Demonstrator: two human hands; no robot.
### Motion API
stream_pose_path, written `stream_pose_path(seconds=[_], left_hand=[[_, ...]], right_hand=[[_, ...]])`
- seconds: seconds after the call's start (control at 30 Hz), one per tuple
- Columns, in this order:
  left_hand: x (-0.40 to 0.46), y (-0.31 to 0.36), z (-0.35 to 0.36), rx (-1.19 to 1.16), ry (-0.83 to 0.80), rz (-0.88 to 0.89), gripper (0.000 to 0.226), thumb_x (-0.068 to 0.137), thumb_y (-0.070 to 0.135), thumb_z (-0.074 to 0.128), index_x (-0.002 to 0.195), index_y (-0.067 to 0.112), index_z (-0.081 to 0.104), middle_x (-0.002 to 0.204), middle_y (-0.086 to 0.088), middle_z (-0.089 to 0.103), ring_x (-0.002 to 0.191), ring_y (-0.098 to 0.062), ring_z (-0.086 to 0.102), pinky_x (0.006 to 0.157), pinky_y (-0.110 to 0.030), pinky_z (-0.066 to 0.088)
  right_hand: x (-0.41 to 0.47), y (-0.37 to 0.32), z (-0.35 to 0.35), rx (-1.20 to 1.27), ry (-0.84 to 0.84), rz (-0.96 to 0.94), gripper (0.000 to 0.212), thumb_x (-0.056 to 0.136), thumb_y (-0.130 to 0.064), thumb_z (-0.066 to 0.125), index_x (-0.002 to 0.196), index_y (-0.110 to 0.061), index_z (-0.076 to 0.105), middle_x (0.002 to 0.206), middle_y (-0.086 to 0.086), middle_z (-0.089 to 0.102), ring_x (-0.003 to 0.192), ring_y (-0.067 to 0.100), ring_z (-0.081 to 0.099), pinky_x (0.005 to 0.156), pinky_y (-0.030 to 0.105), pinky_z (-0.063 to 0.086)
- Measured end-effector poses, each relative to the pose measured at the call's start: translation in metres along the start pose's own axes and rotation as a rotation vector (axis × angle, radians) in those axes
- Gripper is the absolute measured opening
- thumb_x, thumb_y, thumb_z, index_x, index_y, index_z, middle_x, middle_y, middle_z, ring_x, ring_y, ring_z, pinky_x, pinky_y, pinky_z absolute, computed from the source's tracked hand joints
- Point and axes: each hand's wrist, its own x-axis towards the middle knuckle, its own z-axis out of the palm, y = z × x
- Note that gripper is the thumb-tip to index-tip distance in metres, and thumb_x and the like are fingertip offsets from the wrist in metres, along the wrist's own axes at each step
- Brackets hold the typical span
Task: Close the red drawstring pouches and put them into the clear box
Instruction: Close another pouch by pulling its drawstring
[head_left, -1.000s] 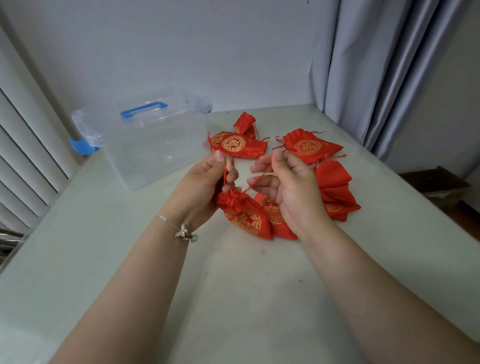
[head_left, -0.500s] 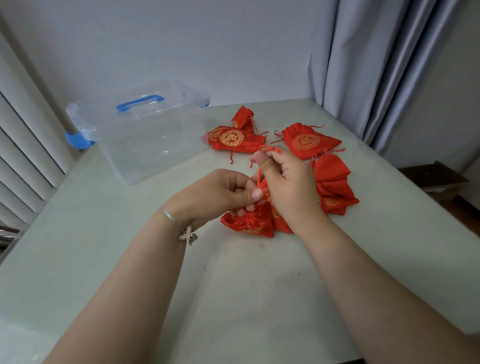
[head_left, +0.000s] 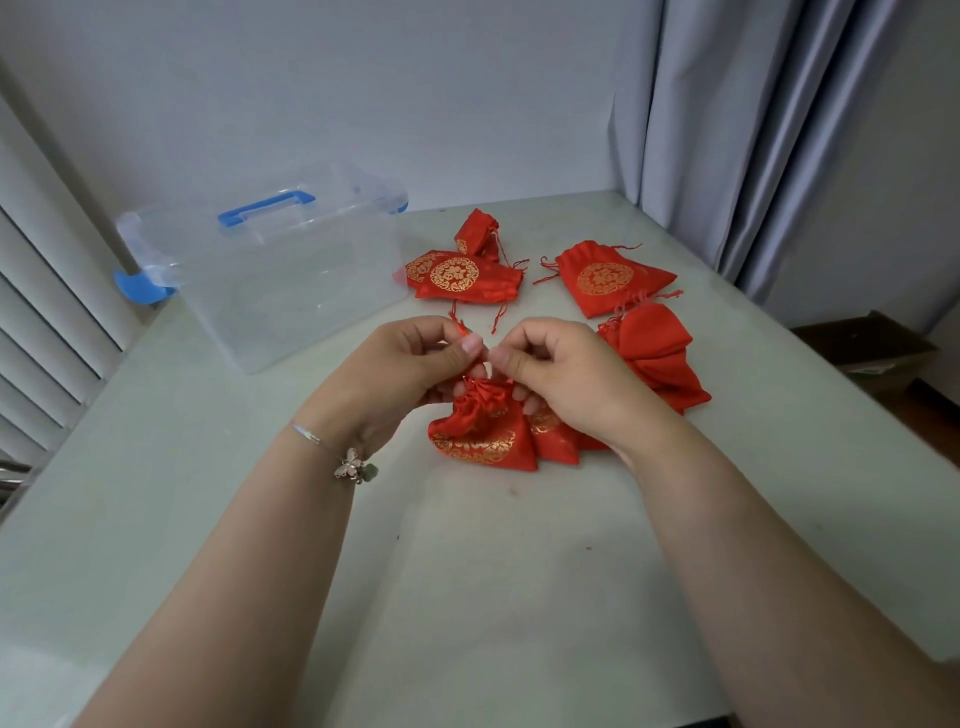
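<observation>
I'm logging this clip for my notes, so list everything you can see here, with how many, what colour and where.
Pouch being closed: one, red with gold print, table centre, neck gathered between both hands.
Other pouches: at least five, red; one under the right hand, two right, two or three by the box.
Clear box: one, transparent, blue handle and latches, left rear of table, no pouches inside.
Table: one, pale green.
Curtain: grey, right rear.
Cardboard box: one, brown, on the floor right.
Bracelet: one, silver, left wrist.
Left hand: pinches the red string.
Right hand: pinches the string too.
</observation>
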Motion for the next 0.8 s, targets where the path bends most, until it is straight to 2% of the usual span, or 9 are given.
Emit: stream_pose_path(seconds=[0.1,0.17,0.3,0.37,0.47,0.6,0.7,0.77,0.8], left_hand=[[-0.001,0.002,0.001,0.003,-0.004,-0.005,0.011,0.088,0.018,0.06,0.082,0.01,0.062,0.069,-0.001,0.068,0.055,-0.008,0.056,0.059,-0.018,0.05],[-0.002,0.004,0.001,0.019,-0.017,-0.01,0.01,0.089,0.019,0.059,0.084,0.009,0.06,0.072,-0.002,0.07,0.058,-0.007,0.059,0.06,-0.018,0.05],[-0.003,0.004,0.002,0.092,-0.005,-0.022,0.008,0.086,0.019,0.062,0.081,0.012,0.061,0.077,0.001,0.073,0.063,-0.004,0.06,0.059,-0.02,0.038],[-0.003,0.004,0.002,0.007,0.023,-0.045,0.007,0.078,0.019,0.067,0.078,0.013,0.062,0.077,0.0,0.073,0.061,-0.003,0.06,0.058,-0.02,0.035],[-0.002,0.004,0.001,-0.144,0.082,-0.059,0.006,0.074,0.012,0.069,0.076,0.013,0.063,0.075,0.0,0.073,0.059,-0.003,0.061,0.059,-0.021,0.034],[-0.001,0.004,0.001,-0.106,0.142,-0.019,0.014,0.077,0.003,0.07,0.078,0.016,0.066,0.076,-0.001,0.073,0.063,-0.007,0.062,0.061,-0.021,0.036],[-0.003,0.008,0.003,-0.026,0.169,0.049,0.015,0.077,-0.001,0.07,0.077,0.014,0.066,0.074,-0.005,0.07,0.06,-0.007,0.062,0.057,-0.015,0.04],[-0.003,0.009,0.002,0.004,0.203,0.064,0.015,0.077,0.0,0.071,0.077,0.014,0.066,0.07,-0.002,0.07,0.059,-0.006,0.063,0.057,-0.016,0.039],[-0.003,0.009,0.0,0.005,0.217,0.056,0.015,0.077,0.001,0.071,0.077,0.015,0.066,0.068,0.0,0.07,0.06,-0.006,0.063,0.059,-0.019,0.037]], right_hand=[[-0.001,-0.001,0.002,-0.168,0.125,-0.157,0.017,0.096,-0.025,0.052,0.081,-0.02,0.054,0.067,-0.011,0.057,0.06,0.001,0.052,0.058,0.02,0.043],[-0.002,-0.001,0.0,-0.313,0.232,-0.291,0.017,0.097,-0.027,0.049,0.082,-0.021,0.051,0.068,-0.013,0.05,0.065,0.004,0.048,0.061,0.025,0.04],[0.0,-0.002,-0.004,-0.428,0.348,-0.443,0.018,0.098,-0.028,0.045,0.084,-0.017,0.052,0.077,-0.011,0.047,0.075,0.012,0.047,0.065,0.03,0.041],[-0.001,-0.002,-0.005,-0.397,0.325,-0.412,0.019,0.098,-0.029,0.046,0.083,-0.019,0.051,0.072,-0.013,0.045,0.07,0.005,0.045,0.063,0.026,0.038],[-0.003,-0.002,-0.008,-0.313,0.175,-0.215,0.023,0.097,-0.031,0.048,0.076,-0.023,0.05,0.054,-0.014,0.043,0.054,0.001,0.044,0.052,0.016,0.029],[-0.002,-0.001,-0.011,-0.262,-0.001,-0.063,0.029,0.096,-0.031,0.052,0.068,-0.021,0.05,0.045,-0.017,0.043,0.045,0.002,0.038,0.048,0.018,0.026],[-0.001,0.001,-0.009,-0.259,0.059,-0.124,0.018,0.09,-0.031,0.061,0.075,-0.021,0.056,0.069,-0.017,0.052,0.059,-0.001,0.046,0.059,0.02,0.035],[-0.002,0.0,-0.006,-0.249,0.22,-0.267,0.017,0.083,-0.038,0.067,0.086,-0.024,0.057,0.094,-0.012,0.05,0.082,0.0,0.051,0.073,0.018,0.041],[-0.002,0.0,-0.005,-0.258,0.27,-0.343,0.023,0.08,-0.042,0.069,0.09,-0.024,0.058,0.099,-0.011,0.048,0.092,0.004,0.05,0.079,0.018,0.041]])
